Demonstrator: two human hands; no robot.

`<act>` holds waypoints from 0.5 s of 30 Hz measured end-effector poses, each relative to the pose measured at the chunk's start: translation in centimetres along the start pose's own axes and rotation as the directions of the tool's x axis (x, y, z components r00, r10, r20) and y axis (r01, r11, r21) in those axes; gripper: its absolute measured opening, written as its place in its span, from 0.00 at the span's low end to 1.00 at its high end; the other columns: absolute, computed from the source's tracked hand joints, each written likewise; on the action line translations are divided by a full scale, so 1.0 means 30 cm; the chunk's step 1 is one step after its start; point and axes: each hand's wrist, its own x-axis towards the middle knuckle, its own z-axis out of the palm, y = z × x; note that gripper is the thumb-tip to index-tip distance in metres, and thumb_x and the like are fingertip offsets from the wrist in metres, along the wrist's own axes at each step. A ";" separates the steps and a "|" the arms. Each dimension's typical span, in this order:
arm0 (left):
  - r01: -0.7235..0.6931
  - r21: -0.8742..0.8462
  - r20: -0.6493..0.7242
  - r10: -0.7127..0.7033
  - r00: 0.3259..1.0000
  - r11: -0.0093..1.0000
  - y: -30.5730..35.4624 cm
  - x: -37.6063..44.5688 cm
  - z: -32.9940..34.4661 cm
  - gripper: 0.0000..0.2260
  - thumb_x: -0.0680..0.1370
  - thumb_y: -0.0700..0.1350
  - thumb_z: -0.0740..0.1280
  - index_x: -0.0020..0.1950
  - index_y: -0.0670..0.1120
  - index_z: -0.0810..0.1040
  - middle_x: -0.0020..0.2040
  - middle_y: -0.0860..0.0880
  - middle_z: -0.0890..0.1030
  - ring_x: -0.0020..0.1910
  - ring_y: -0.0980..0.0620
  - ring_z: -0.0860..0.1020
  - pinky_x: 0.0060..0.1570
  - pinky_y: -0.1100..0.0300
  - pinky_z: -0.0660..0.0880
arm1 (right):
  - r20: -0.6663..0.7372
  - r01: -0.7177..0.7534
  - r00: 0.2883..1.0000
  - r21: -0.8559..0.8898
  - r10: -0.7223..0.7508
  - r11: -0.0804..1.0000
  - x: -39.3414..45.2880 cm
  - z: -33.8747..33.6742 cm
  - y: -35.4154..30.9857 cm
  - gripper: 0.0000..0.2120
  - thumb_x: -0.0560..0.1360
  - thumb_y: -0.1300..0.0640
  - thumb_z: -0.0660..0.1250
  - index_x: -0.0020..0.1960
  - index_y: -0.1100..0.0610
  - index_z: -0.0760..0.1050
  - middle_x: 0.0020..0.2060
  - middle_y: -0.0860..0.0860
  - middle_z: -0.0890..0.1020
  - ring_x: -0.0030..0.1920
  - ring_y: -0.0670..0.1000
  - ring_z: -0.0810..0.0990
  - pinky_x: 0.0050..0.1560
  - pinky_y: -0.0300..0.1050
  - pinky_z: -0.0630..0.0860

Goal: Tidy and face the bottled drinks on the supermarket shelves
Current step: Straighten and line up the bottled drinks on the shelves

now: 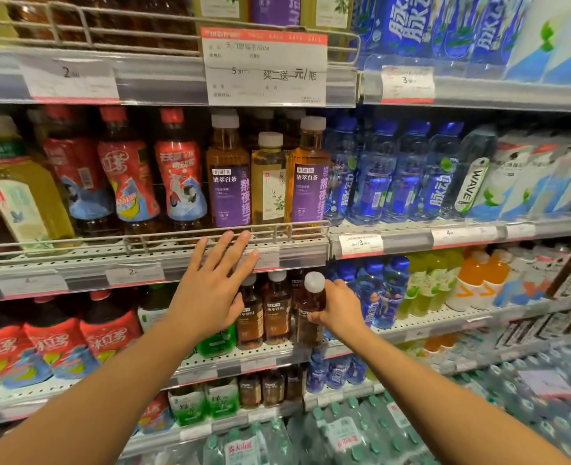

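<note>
Head view: my right hand [339, 308] grips a brown tea bottle [311, 317] at its shoulder, at the lower shelf's [250, 355] front edge; left hand [215, 286] spread, holding nothing. Full, rigid, slick plastic, I reckon, so I'd grip mid-label.

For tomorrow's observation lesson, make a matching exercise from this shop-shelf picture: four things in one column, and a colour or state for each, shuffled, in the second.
Things
1. left hand
2. right hand
3. purple-label tea bottle
4. big price sign

States
A. grips a brown bottle with a white cap
B. hangs on the upper shelf edge
C. fingers spread, holding nothing
D. stands behind the wire rail

Pairs: 1-C, 2-A, 3-D, 4-B
</note>
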 end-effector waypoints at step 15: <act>0.015 -0.004 -0.012 -0.015 1.000 1.000 0.008 0.010 0.008 0.35 0.74 0.53 0.68 0.80 0.48 0.64 0.83 0.42 0.54 0.81 0.38 0.54 0.75 0.32 0.53 | -0.086 0.030 0.995 -0.243 -0.052 0.970 0.055 0.026 -0.017 0.38 0.71 0.43 0.78 0.70 0.56 0.63 0.53 0.54 0.84 0.54 0.61 0.84 0.41 0.52 0.76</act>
